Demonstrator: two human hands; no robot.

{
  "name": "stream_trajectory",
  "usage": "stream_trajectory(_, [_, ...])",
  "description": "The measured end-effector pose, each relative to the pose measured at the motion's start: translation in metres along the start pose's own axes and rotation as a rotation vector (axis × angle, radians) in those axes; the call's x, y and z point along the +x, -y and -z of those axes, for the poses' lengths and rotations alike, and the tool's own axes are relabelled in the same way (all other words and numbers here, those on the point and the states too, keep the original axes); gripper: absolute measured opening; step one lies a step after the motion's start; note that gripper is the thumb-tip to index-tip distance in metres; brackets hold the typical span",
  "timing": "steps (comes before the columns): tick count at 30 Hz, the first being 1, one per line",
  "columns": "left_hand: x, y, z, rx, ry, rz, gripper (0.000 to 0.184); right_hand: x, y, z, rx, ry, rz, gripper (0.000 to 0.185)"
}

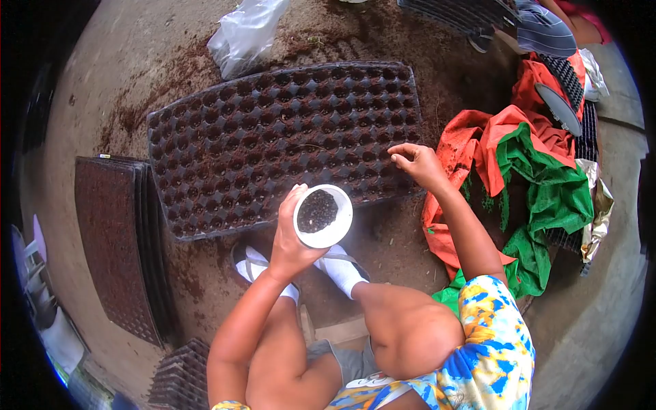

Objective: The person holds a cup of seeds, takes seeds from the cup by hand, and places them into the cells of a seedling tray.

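Observation:
My left hand [285, 239] is wrapped round a white plastic cup [346, 217], tilted so that its open mouth faces me. Small dark grains [317, 210], which look like seeds, partly fill it. Over the right end of a black seedling tray [287, 143] hovers my right hand [418, 164], thumb and forefinger pinched together. Whatever they hold, if anything, is too small to make out. The tray lies on the ground before my feet, with brown soil in and around its many round cells.
Stacked soil-filled trays [113, 239] stand at the left, more black trays [179, 376] at lower left. A clear plastic bag [246, 41] sits behind the tray. Orange [465, 147] and green sheeting [547, 191] lies crumpled at right. Another person's leg [547, 31] shows at upper right.

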State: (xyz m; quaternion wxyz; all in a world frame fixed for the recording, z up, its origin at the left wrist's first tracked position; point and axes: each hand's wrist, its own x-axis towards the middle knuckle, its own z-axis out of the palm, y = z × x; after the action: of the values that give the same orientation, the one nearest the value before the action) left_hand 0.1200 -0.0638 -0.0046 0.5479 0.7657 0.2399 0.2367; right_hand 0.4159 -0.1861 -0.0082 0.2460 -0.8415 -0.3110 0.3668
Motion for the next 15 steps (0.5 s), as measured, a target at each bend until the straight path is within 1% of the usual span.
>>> stream_trajectory(2, [-0.0005, 0.0006, -0.0007, 0.0, -0.001, -0.003, 0.095, -0.0017, 0.0023, -0.0003, -0.021, -0.016, 0.049, 0.021])
stream_trajectory(5, [-0.0004, -0.0011, -0.0007, 0.004, 0.001, 0.005, 0.095, -0.0001, -0.0007, -0.0027, 0.032, -0.004, 0.039, 0.021])
stream_trajectory(8, [-0.0005, -0.0011, -0.0005, 0.01, 0.0, -0.001, 0.095, 0.0003, -0.0028, -0.005, 0.015, -0.019, 0.042, 0.02])
stream_trajectory(11, [-0.0005, -0.0006, -0.0005, 0.001, -0.001, -0.003, 0.095, -0.0003, -0.0029, -0.0059, -0.066, -0.04, 0.1, 0.021])
stream_trajectory(15, [-0.0007, -0.0003, -0.0005, 0.003, -0.002, -0.003, 0.095, -0.0011, 0.0004, -0.0048, -0.11, -0.048, 0.109, 0.021])
